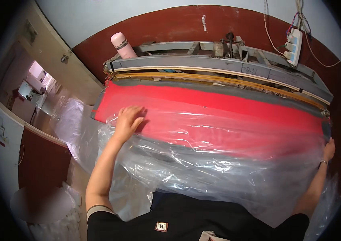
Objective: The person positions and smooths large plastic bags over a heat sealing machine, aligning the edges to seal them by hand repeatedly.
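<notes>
A large sheet of clear plastic film [202, 176] lies wrinkled over the front of a long red work surface [218, 106] with grey edging. Above the left part of the red surface is my left hand [129, 121], its fingers loosely bent and the thumb apart, with nothing seen in it. Out at the far right corner, my right hand [329, 150] is closed at the film's edge, beside the grey end of the surface. Its fingertips are partly hidden. The film hangs down toward my body and spreads past both sides.
Behind the red surface runs a long grey metal frame [178, 60] with yellow strips [202, 76]. A pink bottle [123, 45] stands at its left end. A white power strip [294, 47] with cords hangs on the wall. At left are an open door [54, 44] and more plastic film [68, 120].
</notes>
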Available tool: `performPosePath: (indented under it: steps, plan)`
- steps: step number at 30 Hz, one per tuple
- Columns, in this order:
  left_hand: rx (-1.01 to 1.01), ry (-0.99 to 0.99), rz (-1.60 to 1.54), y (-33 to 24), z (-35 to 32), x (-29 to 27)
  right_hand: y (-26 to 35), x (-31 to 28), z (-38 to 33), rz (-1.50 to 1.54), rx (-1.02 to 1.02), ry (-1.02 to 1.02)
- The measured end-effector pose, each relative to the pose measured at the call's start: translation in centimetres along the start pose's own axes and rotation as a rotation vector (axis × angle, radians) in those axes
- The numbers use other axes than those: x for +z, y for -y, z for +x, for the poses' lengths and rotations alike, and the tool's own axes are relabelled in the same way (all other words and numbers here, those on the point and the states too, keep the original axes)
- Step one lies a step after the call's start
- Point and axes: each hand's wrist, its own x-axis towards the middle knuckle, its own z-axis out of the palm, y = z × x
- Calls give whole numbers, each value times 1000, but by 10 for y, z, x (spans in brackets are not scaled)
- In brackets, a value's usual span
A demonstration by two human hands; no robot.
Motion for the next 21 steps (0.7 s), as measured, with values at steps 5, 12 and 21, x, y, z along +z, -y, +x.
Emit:
performPosePath:
  steps: [5, 12, 21]
  plan:
    - [4, -110, 101, -13, 40, 25, -17, 8, 8, -60, -15, -13]
    - [-54, -230, 24, -17, 68, 43, -77, 28, 38, 252, -129, -122]
    - [27, -331, -96, -23, 76, 50, -114, -36, 21, 977, 254, 134]
